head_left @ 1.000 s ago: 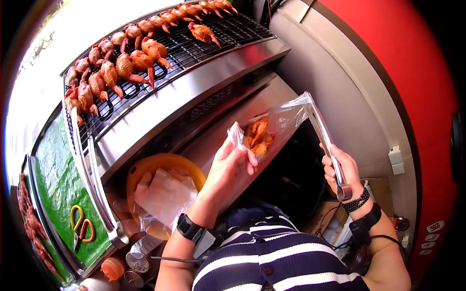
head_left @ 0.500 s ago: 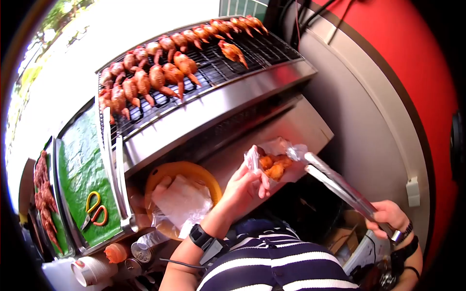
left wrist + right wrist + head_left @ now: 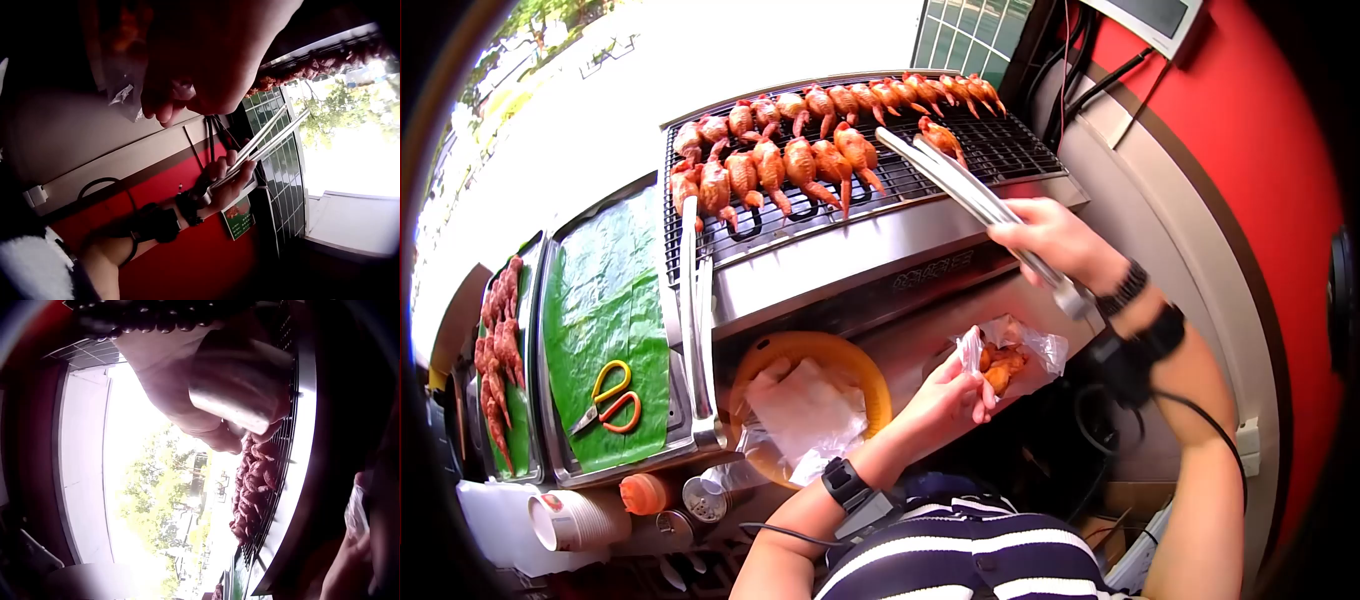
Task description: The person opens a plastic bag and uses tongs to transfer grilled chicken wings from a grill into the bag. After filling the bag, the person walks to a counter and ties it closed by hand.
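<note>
In the head view, my left hand (image 3: 945, 402) pinches the edge of a clear plastic bag (image 3: 1048, 352) with orange-brown chicken pieces (image 3: 1002, 370) inside. My right hand (image 3: 1068, 242) grips metal tongs (image 3: 975, 192), raised over the front of the grill (image 3: 830, 250). The tong tips point at the rows of chicken wings and are spread apart. A lone chicken wing (image 3: 943, 140) lies right beside the tongs, partly covered by them. Two rows of browned wings (image 3: 800, 165) fill the left and back of the rack. The right wrist view shows the tongs' rounded end (image 3: 231, 394) close up.
Left of the grill, a leaf-lined tray (image 3: 600, 290) holds scissors (image 3: 612, 400); second tongs (image 3: 690, 330) lean at its side. Raw skewered meat (image 3: 500, 350) lies further left. A yellow basin (image 3: 880, 385) with plastic bags, stacked cups (image 3: 580, 520) and a wall (image 3: 1140, 230) surround the workspace.
The right hand has drawn the tongs out of the bag, swung them right, then raised them over the grill. The left hand keeps hold of the bag. The head view has shifted.
</note>
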`<state>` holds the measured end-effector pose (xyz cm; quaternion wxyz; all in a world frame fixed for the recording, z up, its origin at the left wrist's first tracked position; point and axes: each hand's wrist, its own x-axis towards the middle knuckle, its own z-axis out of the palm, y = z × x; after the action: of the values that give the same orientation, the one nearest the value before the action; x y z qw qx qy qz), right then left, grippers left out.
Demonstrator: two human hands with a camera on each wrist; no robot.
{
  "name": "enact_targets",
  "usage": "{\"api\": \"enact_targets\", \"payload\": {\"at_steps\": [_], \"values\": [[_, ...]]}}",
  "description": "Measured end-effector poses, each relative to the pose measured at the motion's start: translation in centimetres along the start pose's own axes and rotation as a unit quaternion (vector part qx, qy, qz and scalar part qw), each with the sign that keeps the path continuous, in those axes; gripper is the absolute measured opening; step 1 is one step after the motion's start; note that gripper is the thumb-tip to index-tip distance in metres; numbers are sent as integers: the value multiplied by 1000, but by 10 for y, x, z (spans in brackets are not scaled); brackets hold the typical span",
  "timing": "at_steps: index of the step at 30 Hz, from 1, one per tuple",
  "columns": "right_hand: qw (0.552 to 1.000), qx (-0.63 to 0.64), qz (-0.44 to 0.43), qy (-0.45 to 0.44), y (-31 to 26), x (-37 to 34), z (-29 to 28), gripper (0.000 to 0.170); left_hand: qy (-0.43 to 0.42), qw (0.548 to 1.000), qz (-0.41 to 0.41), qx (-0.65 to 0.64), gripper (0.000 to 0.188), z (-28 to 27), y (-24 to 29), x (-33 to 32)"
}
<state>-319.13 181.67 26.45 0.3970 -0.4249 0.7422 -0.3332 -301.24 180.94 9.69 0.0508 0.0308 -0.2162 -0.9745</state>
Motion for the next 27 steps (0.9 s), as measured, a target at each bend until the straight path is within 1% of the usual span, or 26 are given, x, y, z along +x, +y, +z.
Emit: {"api": "enact_targets", "payload": {"at_steps": [1,2,5,6,7,9,12,15,17,20,21,23,25,27], "values": [[1000,5,-4,-4,2,33,3,21,-4,1000,-3,11,46,-3,0,1],[1000,-21,2,4,3,59,6,21,-5,1000,-10,18,51,-5,0,1],[999,-40,17,18,-4,98,13,23,-21,1000,0,-7,57,-11,-2,0],[998,-52,26,3,-12,100,15,23,-18,1000,-9,0,60,-13,-2,0],[999,-36,22,-30,-13,104,15,22,-18,1000,-15,7,60,-14,-2,0],[998,-46,31,-40,-12,110,16,21,-19,999,-29,24,59,-16,0,1],[998,-43,50,-24,-10,110,19,18,-28,999,-34,-1,59,-16,0,2],[997,36,45,-47,0,105,13,16,-2,1000,-27,11,48,-11,-1,2],[990,119,42,-60,15,103,6,15,-10,1000,-13,-2,50,-10,1,1],[976,207,34,-57,24,81,-4,19,-14,1000,-19,-16,57,-13,7,-2],[970,229,18,-73,30,69,-11,21,-14,999,-31,-24,60,-13,8,-2],[961,265,23,-72,30,22,-24,17,25,999,-26,0,58,-13,12,-6],[979,200,39,-11,29,-35,-30,29,12,998,-40,-41,59,-13,15,-7],[974,194,111,32,18,-98,-26,37,-6,997,-37,-62,60,-12,14,-6]]}}
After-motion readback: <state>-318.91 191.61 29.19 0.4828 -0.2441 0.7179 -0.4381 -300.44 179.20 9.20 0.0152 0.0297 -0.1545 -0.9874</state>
